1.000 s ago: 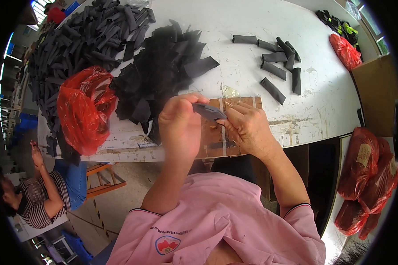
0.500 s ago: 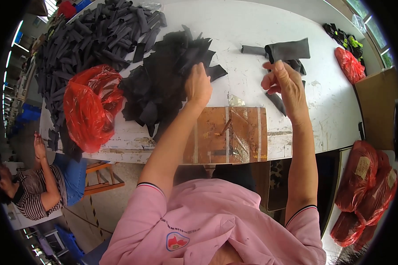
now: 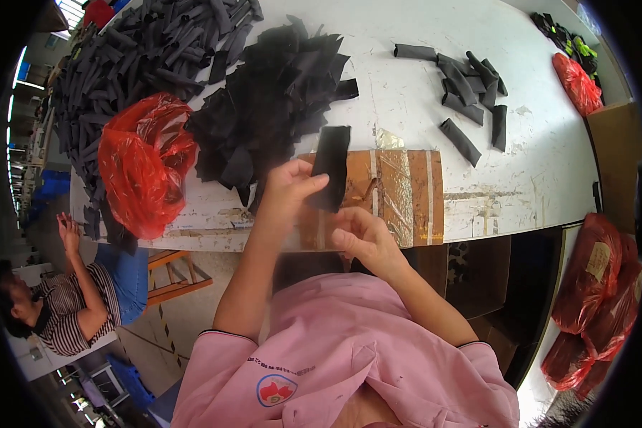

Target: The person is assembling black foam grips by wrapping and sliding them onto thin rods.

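My left hand (image 3: pixel 290 187) pinches a flat black fabric strip (image 3: pixel 332 158) between thumb and fingers, holding it upright over the front of the table. Close by its lower end is my right hand (image 3: pixel 371 242), fingers loosely bent and the thumb apart from them; whether a fingertip touches the strip I cannot tell. Beyond my left hand lies a pile of flat black fabric pieces (image 3: pixel 271 100). Several dark grey fabric tubes (image 3: pixel 462 84) lie loosely grouped on the table to the right.
A brown taped cardboard sheet (image 3: pixel 424 196) covers the white table's (image 3: pixel 528 171) front edge. At left, a red plastic bag (image 3: pixel 146 171) sits beside a large heap of grey tubes (image 3: pixel 143 57). Red bags (image 3: pixel 588 285) stand low at right. Another person (image 3: pixel 78 299) sits at far left.
My right hand has let go of a grey tube at the right-hand group and come back to the middle. My left hand has drawn a black strip from the pile toward me.
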### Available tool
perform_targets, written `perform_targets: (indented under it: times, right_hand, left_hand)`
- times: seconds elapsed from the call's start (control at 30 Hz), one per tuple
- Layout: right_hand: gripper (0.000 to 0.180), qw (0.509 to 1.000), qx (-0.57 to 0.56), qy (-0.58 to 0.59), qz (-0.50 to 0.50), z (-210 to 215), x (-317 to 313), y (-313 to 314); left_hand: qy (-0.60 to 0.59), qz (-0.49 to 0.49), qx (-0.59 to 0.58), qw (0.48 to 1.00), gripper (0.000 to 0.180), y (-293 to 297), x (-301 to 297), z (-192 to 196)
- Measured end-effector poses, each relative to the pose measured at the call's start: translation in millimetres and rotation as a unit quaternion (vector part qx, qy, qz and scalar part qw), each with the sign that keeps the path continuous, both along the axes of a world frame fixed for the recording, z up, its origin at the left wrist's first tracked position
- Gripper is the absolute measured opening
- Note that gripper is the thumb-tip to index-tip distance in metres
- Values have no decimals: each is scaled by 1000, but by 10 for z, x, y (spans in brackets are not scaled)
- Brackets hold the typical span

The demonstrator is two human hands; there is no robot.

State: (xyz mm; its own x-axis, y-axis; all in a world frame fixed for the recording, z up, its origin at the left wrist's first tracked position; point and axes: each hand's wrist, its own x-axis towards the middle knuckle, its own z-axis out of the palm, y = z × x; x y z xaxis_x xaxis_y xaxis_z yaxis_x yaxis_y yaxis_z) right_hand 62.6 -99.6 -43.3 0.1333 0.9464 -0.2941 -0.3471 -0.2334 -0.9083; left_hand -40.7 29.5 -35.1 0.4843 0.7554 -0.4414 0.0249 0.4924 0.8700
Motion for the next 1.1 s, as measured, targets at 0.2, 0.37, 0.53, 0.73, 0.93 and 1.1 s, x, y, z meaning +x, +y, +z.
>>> perform_targets:
  times: [0.2, 0.37, 0.53, 0.73, 0.93, 1.1]
  right_hand:
    - [24, 936, -97, 330, -77, -43, -197, 205]
    - [18, 943, -79, 307, -101, 18, -233, 229]
    - [21, 945, -91, 283, -137, 29, -232, 241]
    - [21, 946, -89, 280, -138, 86, -227, 264]
    - [17, 942, -65, 321, -73, 28, -180, 191]
    - [14, 947, -38, 306, -88, 51, -227, 195]
  left_hand:
    - [-20, -74, 8, 997, 20, -375, -398, 130]
    - [-137, 85, -2, 987, 36, -736, -568, 58]
    - [-53, 126, 75, 988, 24, -880, -477, 131]
    - [-45, 128, 71, 988, 14, -838, -455, 128]
    - [-79, 131, 43, 987, 8, -807, -380, 152]
    - [-98, 125, 55, 986, 9, -788, -369, 160]
